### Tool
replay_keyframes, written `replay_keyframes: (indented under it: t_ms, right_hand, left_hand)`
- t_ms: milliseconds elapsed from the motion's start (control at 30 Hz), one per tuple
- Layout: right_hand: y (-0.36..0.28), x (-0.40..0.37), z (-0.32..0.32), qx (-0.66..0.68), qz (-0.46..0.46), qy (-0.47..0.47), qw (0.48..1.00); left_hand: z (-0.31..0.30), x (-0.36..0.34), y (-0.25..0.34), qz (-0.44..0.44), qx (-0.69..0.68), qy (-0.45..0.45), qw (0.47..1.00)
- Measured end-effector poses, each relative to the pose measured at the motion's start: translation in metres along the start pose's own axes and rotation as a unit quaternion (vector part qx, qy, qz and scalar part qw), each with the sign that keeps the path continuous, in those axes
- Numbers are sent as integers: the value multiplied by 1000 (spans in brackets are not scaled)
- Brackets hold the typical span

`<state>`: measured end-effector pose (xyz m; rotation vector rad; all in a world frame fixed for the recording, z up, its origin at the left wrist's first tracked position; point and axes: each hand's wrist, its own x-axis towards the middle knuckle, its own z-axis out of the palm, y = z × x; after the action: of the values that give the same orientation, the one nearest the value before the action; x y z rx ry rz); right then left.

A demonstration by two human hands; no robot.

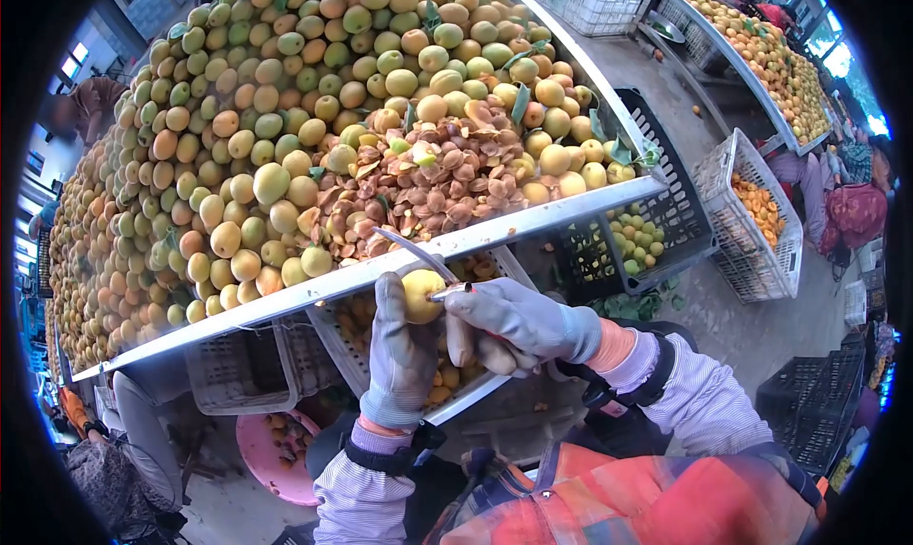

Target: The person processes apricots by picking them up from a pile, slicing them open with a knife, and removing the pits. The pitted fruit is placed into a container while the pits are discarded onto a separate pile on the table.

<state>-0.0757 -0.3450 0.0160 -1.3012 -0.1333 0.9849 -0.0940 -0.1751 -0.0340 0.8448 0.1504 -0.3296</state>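
Note:
My gloved left hand (395, 360) holds a yellow apricot (421, 296) upright between thumb and fingers, just in front of the table's metal rim. In my gloved right hand (518, 321) is a knife (418, 252) with a curved blade, which rises past the apricot toward the rim. The knife's metal collar lies right at the fruit's side, and my right fingers wrap its handle. Beyond the rim lies a heap of brown apricot pits (452, 169), with a large pile of whole apricots (257, 98) around it.
Below the rim stands a crate (340, 353) of apricot pieces. A black crate (680, 179) to the right holds greenish fruit, near a white crate (751, 250) of orange halves. A pink basin (257, 459) sits on the floor at left. Other people work at both sides.

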Motion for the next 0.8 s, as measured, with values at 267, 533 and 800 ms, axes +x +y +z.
replay_keyframes:
  t_ms: [267,533,800]
  right_hand:
    - [2,2,3,9,31,28,999]
    - [23,14,12,-6,4,115,993]
    - [35,21,12,4,-81,123,989]
  left_hand:
    - [8,-3,2,23,91,28,995]
    - [10,0,-6,79,98,115,985]
    - [-6,2,-8,180,382,66,904]
